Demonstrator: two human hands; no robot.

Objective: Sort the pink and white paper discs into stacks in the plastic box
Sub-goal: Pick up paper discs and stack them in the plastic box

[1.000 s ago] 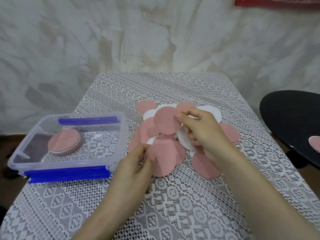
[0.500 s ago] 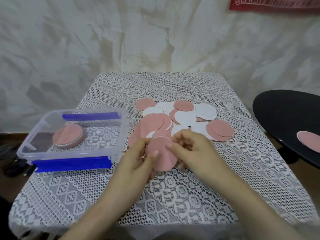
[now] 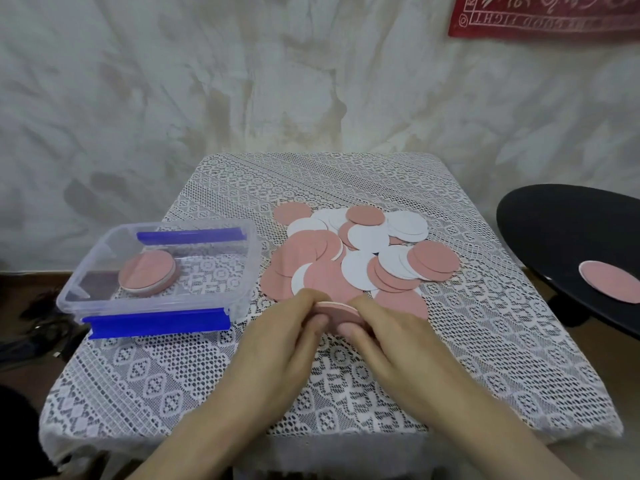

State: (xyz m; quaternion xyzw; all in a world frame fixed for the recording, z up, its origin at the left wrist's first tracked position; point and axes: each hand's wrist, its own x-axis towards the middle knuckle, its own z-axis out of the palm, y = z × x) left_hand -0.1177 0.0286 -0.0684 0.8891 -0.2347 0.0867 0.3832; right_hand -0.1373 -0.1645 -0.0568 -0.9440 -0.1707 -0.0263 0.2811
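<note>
held stack of a few discs, pink on top with a white edge showing, is pinched at its rim from both sides. left hand is curled onto the left edge and right hand onto the right edge, with thumbs on the near side. nothing else is held.

discs are judged thin, very light, bendy and slick against each other. a stack is best taken by opposite edges and kept square, since uneven squeeze would likely fan or crease it.

held stack is kept between the fingertips, low over the lace cloth and touching or just beside the near edge of the loose pile. plastic box is near on the left, with a boxed stack in its left part. a stray pink disc is seen well apart on the black stool.
</note>
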